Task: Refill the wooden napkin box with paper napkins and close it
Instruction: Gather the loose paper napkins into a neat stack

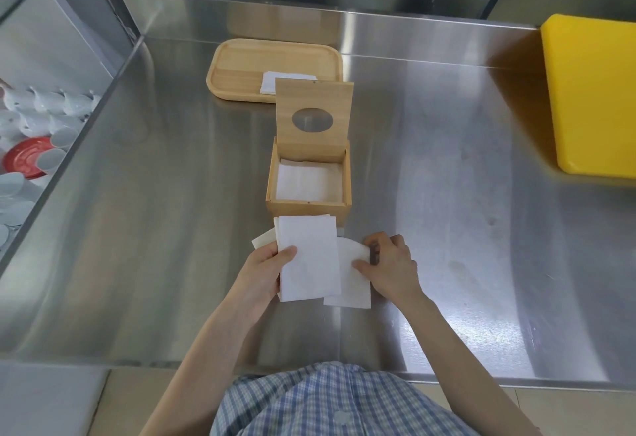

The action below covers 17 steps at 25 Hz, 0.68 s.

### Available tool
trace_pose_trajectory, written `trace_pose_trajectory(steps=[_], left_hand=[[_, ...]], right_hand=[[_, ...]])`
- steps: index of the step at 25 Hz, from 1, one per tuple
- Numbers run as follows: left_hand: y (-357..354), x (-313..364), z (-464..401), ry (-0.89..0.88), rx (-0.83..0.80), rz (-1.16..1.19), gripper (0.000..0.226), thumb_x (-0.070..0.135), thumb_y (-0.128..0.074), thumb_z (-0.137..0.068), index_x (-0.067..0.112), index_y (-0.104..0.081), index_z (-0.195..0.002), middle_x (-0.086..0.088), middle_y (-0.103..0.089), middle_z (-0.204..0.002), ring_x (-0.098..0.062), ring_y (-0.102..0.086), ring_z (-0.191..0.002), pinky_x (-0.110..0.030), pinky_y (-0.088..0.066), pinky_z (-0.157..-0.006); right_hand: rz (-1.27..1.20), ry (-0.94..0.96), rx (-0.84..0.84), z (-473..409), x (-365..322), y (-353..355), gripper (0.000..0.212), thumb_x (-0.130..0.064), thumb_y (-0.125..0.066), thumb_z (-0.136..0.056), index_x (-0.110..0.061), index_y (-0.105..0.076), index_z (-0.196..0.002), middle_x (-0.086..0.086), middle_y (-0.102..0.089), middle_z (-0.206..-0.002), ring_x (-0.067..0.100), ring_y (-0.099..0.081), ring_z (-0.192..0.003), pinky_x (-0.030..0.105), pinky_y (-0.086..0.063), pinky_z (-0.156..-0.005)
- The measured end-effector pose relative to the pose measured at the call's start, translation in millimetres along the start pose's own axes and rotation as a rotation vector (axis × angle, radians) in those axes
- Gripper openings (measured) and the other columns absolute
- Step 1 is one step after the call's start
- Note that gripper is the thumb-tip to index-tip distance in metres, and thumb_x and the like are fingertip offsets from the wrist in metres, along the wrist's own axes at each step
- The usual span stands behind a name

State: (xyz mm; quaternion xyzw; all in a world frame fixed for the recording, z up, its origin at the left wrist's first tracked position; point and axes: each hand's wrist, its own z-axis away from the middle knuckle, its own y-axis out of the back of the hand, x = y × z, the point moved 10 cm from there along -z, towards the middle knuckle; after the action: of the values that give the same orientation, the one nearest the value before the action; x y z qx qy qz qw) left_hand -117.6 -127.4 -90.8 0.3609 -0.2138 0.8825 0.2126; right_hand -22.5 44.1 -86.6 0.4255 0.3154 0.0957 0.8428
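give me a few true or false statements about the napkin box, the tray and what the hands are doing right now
1. The lid of the wooden napkin box stands open. True.
2. The box is empty. False: white napkins already lie inside it.
3. The left hand holds a stack of napkins in front of the box. True.
4. The right hand rests on the lid. False: it grips another napkin beside the stack.
5. The wooden tray behind the box still holds some napkins. True.
6. The yellow board lies left of the box. False: it lies at the right.
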Motion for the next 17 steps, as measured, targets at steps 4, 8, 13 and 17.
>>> trace_pose_trajectory(steps=[4,8,13,17], left_hand=[[3.0,1.4,1.4,-0.002,0.015,0.01,0.021,0.007,-0.044,-0.096,0.01,-0.064,-0.101,-0.008,-0.067,-0.104,-0.025,-0.063,-0.096,-0.041,-0.045,-0.096],[3.4,1.6,3.9,-0.002,0.017,0.028,0.022,0.007,-0.044,-0.096,0.013,-0.065,-0.095,-0.008,-0.067,-0.105,-0.027,-0.062,-0.099,-0.044,-0.044,-0.098],[10.5,2.9,9.7,0.003,0.051,0.094,0.024,0.01,-0.042,-0.097,0.015,-0.065,-0.088,-0.002,-0.07,-0.093,-0.019,-0.065,-0.087,-0.036,-0.049,-0.086],[19.0,1.5,20.1,0.017,0.1,0.109,0.022,0.012,-0.042,-0.097,0.015,-0.061,-0.086,-0.001,-0.068,-0.09,-0.018,-0.064,-0.085,-0.032,-0.049,-0.079]], right_hand=[[-0.018,0.007,-0.013,0.4,1.1,-4.4,0.022,-0.025,-0.062,-0.083,-0.013,-0.062,-0.102,0.009,-0.051,-0.116,0.026,-0.049,-0.112,0.037,-0.04,-0.098],[-0.157,0.06,0.049,5.4,-3.9,3.0,0.016,-0.014,-0.058,-0.086,-0.007,-0.06,-0.1,0.011,-0.061,-0.105,0.022,-0.053,-0.091,0.027,-0.042,-0.077],[-0.402,0.073,0.024,14.6,-5.8,13.9,0.022,-0.012,-0.059,-0.086,-0.009,-0.054,-0.108,0.001,-0.058,-0.094,0.019,-0.053,-0.086,0.011,-0.038,-0.059],[-0.628,0.078,0.039,24.2,-13.6,33.4,0.024,-0.009,-0.058,-0.088,-0.012,-0.054,-0.111,-0.001,-0.06,-0.096,0.014,-0.056,-0.08,0.016,-0.043,-0.061]])
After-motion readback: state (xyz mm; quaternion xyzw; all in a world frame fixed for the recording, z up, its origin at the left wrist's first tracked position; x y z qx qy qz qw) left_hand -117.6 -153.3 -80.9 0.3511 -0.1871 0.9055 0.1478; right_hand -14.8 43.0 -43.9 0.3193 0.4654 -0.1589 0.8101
